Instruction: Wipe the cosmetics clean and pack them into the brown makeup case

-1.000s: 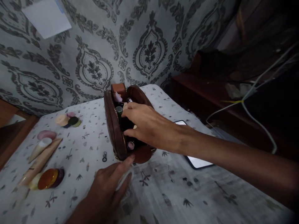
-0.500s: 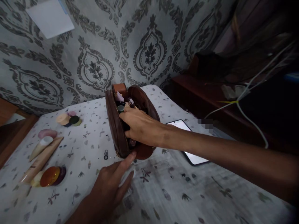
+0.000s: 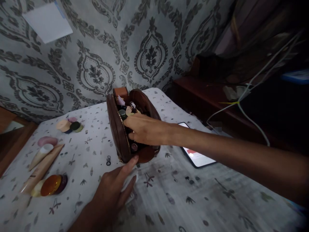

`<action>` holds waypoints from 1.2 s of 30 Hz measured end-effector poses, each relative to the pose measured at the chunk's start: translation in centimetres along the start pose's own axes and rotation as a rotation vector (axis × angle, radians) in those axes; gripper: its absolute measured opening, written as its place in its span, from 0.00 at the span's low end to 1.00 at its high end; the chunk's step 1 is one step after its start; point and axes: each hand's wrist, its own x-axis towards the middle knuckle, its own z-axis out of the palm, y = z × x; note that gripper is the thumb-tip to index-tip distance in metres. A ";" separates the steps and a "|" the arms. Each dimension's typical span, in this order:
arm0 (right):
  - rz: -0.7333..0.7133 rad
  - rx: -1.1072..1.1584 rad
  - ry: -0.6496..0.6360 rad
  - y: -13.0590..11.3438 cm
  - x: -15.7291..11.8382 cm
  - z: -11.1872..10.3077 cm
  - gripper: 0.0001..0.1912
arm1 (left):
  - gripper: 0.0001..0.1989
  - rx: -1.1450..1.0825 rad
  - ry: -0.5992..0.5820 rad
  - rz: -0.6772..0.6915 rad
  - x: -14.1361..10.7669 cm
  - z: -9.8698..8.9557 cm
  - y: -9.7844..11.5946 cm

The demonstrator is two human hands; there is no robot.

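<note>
A brown zippered pouch [image 3: 113,129] stands unzipped on the patterned sheet, packed with small cosmetics. My right hand [image 3: 145,129] reaches down inside it, and its fingertips are hidden among the contents, so what they grip, if anything, does not show. Beside those fingers lie a round dark-lidded jar [image 3: 122,113] and a pinkish card [image 3: 121,100]. My left hand [image 3: 114,183] has its fingers apart, with the index fingertip against the pouch's near end. Nothing is held in it.
To the left lie two tubes [image 3: 43,167], an amber-lidded jar [image 3: 50,185], a pink oval item [image 3: 47,141] and several small round pots [image 3: 76,126]. A lit phone [image 3: 200,158] rests under my right forearm. White cables [image 3: 251,119] hang at the right; a patterned wall stands behind.
The view has shifted slightly, moving the scene a little left. My right hand stays inside the pouch, somewhat lower among the contents. My left hand keeps its place at the pouch's near end.
</note>
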 end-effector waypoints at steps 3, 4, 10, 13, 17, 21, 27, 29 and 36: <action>-0.045 0.042 0.118 -0.3 -1.3 -1.6 0.10 | 0.26 0.024 -0.014 0.012 0.0 -0.1 -0.2; -0.063 0.072 0.169 -0.3 -1.8 -2.0 0.10 | 0.27 0.028 -0.021 0.013 0.0 -0.1 -0.3; -0.104 0.080 0.361 0.6 -4.0 -2.3 0.09 | 0.27 0.057 -0.043 0.017 0.3 -0.5 -0.3; -0.146 0.036 0.374 1.4 -4.8 -1.6 0.12 | 0.26 0.082 -0.050 0.004 0.4 -0.7 -0.3; -0.227 0.047 0.474 2.1 -5.9 -1.0 0.17 | 0.25 0.120 -0.058 -0.019 0.0 -0.9 -0.2; -0.262 0.109 0.600 2.2 -6.7 -0.7 0.17 | 0.21 0.204 -0.010 -0.070 -1.5 -1.2 -0.1; -0.275 0.208 0.666 0.5 -8.1 1.3 0.15 | 0.10 0.204 0.097 -0.062 -4.1 -2.0 -0.8; -0.286 0.245 0.657 -0.5 -8.4 2.5 0.14 | 0.09 0.196 0.114 -0.044 -5.0 -2.5 -1.1; -0.319 0.368 0.456 -3.9 -7.0 7.7 0.13 | 0.11 0.382 -0.038 -0.122 -9.8 -4.5 -1.7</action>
